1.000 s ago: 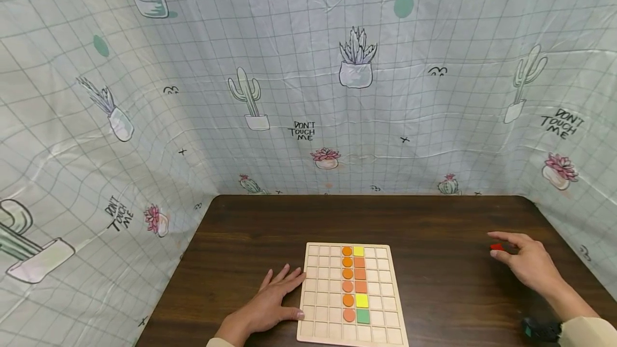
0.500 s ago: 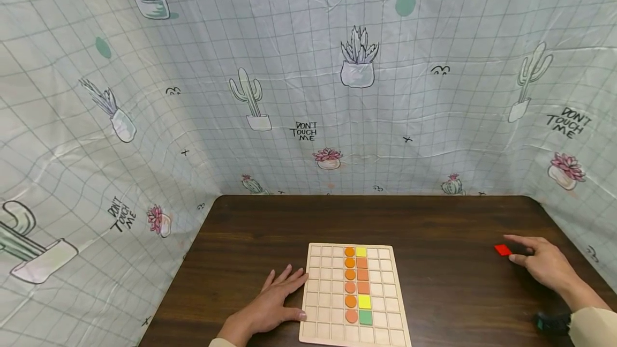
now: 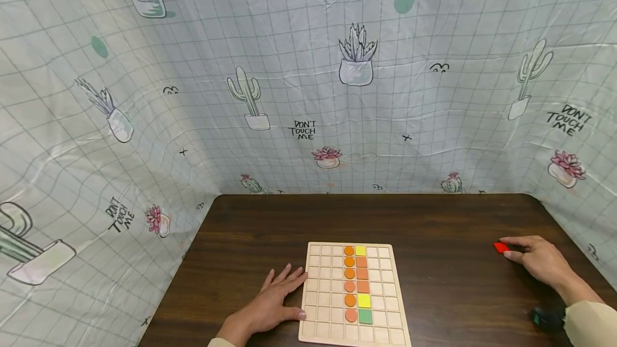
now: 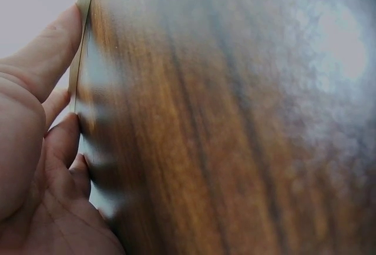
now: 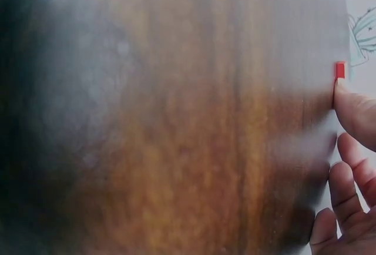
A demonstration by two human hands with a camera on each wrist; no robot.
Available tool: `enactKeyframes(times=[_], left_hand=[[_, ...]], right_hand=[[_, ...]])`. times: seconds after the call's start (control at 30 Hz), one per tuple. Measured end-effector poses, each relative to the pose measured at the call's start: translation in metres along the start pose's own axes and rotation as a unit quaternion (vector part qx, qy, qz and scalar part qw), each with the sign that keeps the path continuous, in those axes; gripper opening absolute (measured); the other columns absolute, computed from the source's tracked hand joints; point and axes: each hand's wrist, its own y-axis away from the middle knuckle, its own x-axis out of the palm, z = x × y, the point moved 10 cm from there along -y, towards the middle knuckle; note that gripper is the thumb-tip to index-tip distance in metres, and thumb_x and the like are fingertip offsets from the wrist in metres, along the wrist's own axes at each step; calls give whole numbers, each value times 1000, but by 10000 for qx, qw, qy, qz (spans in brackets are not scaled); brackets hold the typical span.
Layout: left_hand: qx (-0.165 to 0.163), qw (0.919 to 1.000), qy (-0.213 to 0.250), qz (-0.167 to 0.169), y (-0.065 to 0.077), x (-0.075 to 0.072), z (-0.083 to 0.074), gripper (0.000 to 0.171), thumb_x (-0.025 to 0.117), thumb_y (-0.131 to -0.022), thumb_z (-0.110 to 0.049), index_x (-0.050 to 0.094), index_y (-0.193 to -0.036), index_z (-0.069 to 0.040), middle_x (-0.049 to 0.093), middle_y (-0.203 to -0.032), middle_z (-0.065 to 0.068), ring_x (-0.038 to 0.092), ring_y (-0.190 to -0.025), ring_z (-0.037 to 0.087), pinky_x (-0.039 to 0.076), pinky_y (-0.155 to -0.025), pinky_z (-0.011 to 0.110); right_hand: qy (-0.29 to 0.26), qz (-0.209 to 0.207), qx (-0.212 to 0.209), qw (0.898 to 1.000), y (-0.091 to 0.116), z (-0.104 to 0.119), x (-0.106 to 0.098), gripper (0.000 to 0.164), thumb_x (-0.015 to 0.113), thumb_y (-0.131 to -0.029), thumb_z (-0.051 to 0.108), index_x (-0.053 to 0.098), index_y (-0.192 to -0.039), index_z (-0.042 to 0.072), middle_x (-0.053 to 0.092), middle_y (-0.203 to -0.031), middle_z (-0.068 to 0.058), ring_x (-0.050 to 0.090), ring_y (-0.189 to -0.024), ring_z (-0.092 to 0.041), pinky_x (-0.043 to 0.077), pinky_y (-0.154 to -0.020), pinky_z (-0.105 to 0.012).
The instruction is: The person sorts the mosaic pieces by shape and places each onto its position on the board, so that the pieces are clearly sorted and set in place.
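Observation:
On the dark wooden table lies a pale wooden grid board (image 3: 324, 300). Its middle bears a column of orange and coral round pieces (image 3: 349, 273), beside a column of yellow, coral and green squares (image 3: 365, 316). My left hand (image 3: 270, 304) rests at the board's left edge, fingers spread, thumb and fingertips touching it; the left wrist view shows the thumb (image 4: 56, 46) against the edge. Far to the right, my right hand (image 3: 542, 261) pinches a red square tile (image 3: 500, 247) between thumb and index finger, low over the table. From the right wrist, the red tile (image 5: 340, 70) shows edge-on at the thumb tip.
The dark wooden table (image 3: 448, 283) ends at the back against a hung sheet (image 3: 381, 111) with cactus drawings, which also covers both sides. A black wrist device (image 3: 547, 319) sits by the right sleeve.
Half a second ago the right thumb and index finger stood apart beside the red tile, at its right; now they have closed on its edges. The left hand and board stay in place.

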Motion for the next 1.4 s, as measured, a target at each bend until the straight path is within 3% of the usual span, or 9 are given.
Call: enactKeyframes(times=[0.23,0.5,0.63,0.77,0.87,0.97,1.4], left_hand=[[-27,10000,-91,15,1,-1,-4,86,81,-91,-40,42,-163,-13,33,-172,11,12,-163,42,-6,-127,70],[177,9998,81,-43,0,0,-1,89,78,-91,-50,41,-164,-15,32,-172,14,10,-163,44,-9,-127,69],[264,9996,55,-31,1,-1,-2,90,76,-91,-52,41,-164,-15,32,-172,15,10,-162,46,-9,-126,70],[199,9998,-24,-29,1,-2,-3,87,78,-92,-47,41,-163,-12,33,-172,15,11,-163,45,-7,-126,71],[116,9999,-62,-45,1,-2,-4,87,80,-91,-44,43,-163,-13,34,-172,13,12,-163,43,-7,-126,71],[135,9999,-50,-54,1,-2,-4,87,80,-91,-44,43,-163,-12,34,-171,14,13,-163,44,-7,-126,71],[85,9999,-66,-16,0,-1,-1,88,80,-91,-44,42,-163,-12,33,-172,13,12,-163,44,-7,-127,70]], right_hand=[[39,-59,64,10000,-1,-1,-1,44,73,-101,29,70,-124,-9,57,-126,-45,57,-109,-58,49,-84,-65],[61,-103,99,9999,1,-1,-2,46,73,-100,34,72,-122,-6,62,-123,-41,62,-105,-53,51,-79,-59],[-82,-252,189,9995,3,2,-3,47,74,-100,37,72,-123,-4,71,-112,-30,67,-94,-39,50,-72,-46],[-226,-479,253,9983,6,4,-5,43,73,-101,34,72,-124,-3,77,-108,-25,66,-88,-14,44,-73,-39],[-350,-552,271,9975,8,5,-4,41,73,-101,32,72,-123,-2,79,-108,-23,55,-83,11,41,-75,-37],[-466,-474,290,9974,10,4,-1,41,72,-102,31,70,-125,-4,79,-106,-21,45,-79,24,40,-76,-37],[-597,-218,507,9967,13,9,5,47,69,-104,35,67,-131,-3,77,-115,-24,60,-88,2,46,-76,-39]])
